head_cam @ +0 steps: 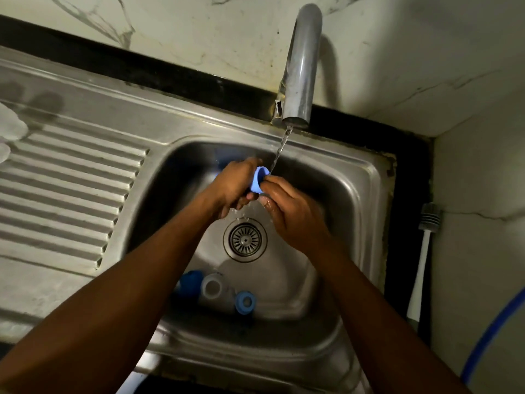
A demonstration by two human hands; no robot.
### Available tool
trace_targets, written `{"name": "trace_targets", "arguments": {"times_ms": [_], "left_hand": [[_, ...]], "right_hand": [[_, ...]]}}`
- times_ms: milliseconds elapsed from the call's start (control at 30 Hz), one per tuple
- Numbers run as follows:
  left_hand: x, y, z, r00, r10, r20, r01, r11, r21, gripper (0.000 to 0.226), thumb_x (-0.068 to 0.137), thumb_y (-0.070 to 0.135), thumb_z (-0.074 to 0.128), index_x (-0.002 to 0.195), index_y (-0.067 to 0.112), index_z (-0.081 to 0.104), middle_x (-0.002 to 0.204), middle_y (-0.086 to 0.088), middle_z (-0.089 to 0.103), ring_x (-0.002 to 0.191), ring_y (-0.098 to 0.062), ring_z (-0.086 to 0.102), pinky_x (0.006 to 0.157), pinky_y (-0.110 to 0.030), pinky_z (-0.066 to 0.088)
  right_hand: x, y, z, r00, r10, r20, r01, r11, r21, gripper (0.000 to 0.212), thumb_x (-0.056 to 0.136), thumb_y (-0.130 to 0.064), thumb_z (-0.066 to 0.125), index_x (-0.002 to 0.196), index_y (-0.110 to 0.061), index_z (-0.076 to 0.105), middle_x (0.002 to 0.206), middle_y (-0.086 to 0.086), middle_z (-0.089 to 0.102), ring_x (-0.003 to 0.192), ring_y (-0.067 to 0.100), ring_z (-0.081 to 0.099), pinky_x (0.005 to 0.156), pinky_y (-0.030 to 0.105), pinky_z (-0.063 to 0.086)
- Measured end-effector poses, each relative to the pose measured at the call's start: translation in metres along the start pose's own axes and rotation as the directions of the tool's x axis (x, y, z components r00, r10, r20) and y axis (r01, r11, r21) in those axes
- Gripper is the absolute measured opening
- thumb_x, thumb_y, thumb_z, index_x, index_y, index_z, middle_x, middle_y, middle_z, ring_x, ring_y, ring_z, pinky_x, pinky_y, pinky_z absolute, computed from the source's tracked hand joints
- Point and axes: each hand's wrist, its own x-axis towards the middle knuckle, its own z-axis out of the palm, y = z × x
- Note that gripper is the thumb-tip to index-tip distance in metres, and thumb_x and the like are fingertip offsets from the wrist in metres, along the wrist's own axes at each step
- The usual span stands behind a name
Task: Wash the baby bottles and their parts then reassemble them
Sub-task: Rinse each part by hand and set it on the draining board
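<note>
Over the steel sink basin (349, 211), my left hand (233, 186) grips a light blue bottle part (259, 180) under the thin stream of water (279, 150) from the tap (301, 69). My right hand (295, 211) touches the part's open end with its fingertips, wet. Most of the part is hidden inside my left fist. At the near end of the basin lie a blue cap (189, 282), a clear bottle piece (212, 288) and a blue screw ring (246, 302), close together.
The drain strainer (245, 240) sits in the basin's middle. A ribbed draining board (68, 191) stretches to the left. A bottle brush (423, 251) leans against the right wall, with a blue hose (494, 334) below it. White objects (8, 129) show at the left edge.
</note>
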Motion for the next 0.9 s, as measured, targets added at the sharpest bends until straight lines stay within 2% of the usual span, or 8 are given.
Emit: {"name": "trace_targets", "arguments": {"times_ms": [67,233,367,533,633,700,800,900], "left_hand": [[0.002,0.0,-0.004,0.998,-0.026,0.063,0.031,0.996,-0.079,0.055,0.106,0.045,0.03,0.074,0.013,0.06,0.06,-0.011,0.049,0.046,-0.017,0.039,0.039,-0.02,0.029],[-0.005,-0.006,0.004,0.974,0.227,0.018,-0.219,0.955,-0.201,0.043,0.108,0.038,0.038,0.101,0.001,0.058,0.075,-0.017,0.054,0.06,-0.022,0.05,0.054,-0.031,0.04],[-0.006,-0.005,0.011,0.982,0.133,-0.131,-0.141,0.989,-0.047,0.042,0.109,0.029,0.034,0.09,0.001,0.06,0.056,-0.005,0.049,0.041,-0.008,0.042,0.039,-0.018,0.032],[-0.004,-0.001,-0.001,0.986,-0.111,0.124,0.118,0.992,-0.047,0.035,0.101,0.02,0.032,0.074,0.013,0.054,0.053,-0.006,0.042,0.038,-0.011,0.025,0.038,-0.018,0.014],[0.003,-0.001,0.001,0.979,-0.139,0.151,0.171,0.96,-0.22,0.034,0.1,0.023,0.034,0.076,0.016,0.057,0.062,-0.007,0.046,0.041,-0.01,0.026,0.04,-0.017,0.013],[0.006,-0.001,0.008,0.979,-0.174,0.105,0.202,0.894,-0.399,0.037,0.104,0.03,0.038,0.08,0.016,0.062,0.067,-0.007,0.055,0.041,-0.009,0.038,0.037,-0.015,0.025],[0.007,0.0,0.014,0.987,-0.159,0.033,0.155,0.868,-0.471,0.039,0.106,0.033,0.045,0.084,0.012,0.068,0.071,-0.01,0.064,0.049,-0.014,0.049,0.039,-0.018,0.039],[0.005,-0.005,0.016,0.984,-0.175,-0.013,0.164,0.944,-0.286,0.045,0.107,0.042,0.041,0.097,0.01,0.07,0.082,-0.017,0.07,0.066,-0.023,0.061,0.057,-0.031,0.053]], "right_hand": [[0.007,-0.009,0.003,0.996,0.084,-0.044,-0.078,0.989,0.123,0.027,0.104,-0.017,0.048,0.121,-0.004,0.064,0.12,0.011,0.063,0.105,0.022,0.063,0.088,0.038,0.054],[0.02,-0.027,0.002,0.909,0.402,-0.112,-0.281,0.787,0.549,0.018,0.104,-0.015,0.049,0.109,-0.004,0.063,0.085,0.004,0.064,0.069,0.009,0.062,0.064,0.029,0.052],[0.002,-0.016,0.004,0.986,0.162,-0.029,-0.153,0.968,0.2,0.03,0.103,-0.023,0.048,0.123,-0.006,0.063,0.12,0.009,0.064,0.102,0.017,0.064,0.087,0.032,0.053],[-0.006,0.0,-0.004,0.998,-0.057,0.024,0.059,0.99,-0.13,0.042,0.104,-0.037,0.043,0.127,-0.01,0.065,0.142,0.012,0.054,0.121,0.03,0.055,0.094,0.038,0.051],[0.003,-0.018,0.003,0.946,0.266,-0.186,-0.229,0.953,0.2,0.035,0.099,-0.037,0.054,0.116,-0.009,0.067,0.148,0.009,0.042,0.127,0.023,0.052,0.104,0.032,0.046],[0.011,-0.021,0.009,0.894,0.415,-0.17,-0.323,0.858,0.4,0.033,0.095,-0.032,0.06,0.119,-0.009,0.063,0.138,0.001,0.052,0.121,0.018,0.057,0.103,0.042,0.049],[0.013,-0.016,0.013,0.914,0.403,-0.044,-0.343,0.827,0.447,0.042,0.092,-0.029,0.065,0.13,-0.014,0.057,0.128,0.001,0.062,0.12,0.017,0.059,0.102,0.045,0.049],[0.008,-0.011,0.021,0.888,0.398,-0.229,-0.303,0.883,0.358,0.03,0.09,-0.012,0.064,0.119,-0.004,0.064,0.121,0.009,0.065,0.113,0.022,0.061,0.099,0.04,0.05]]}}
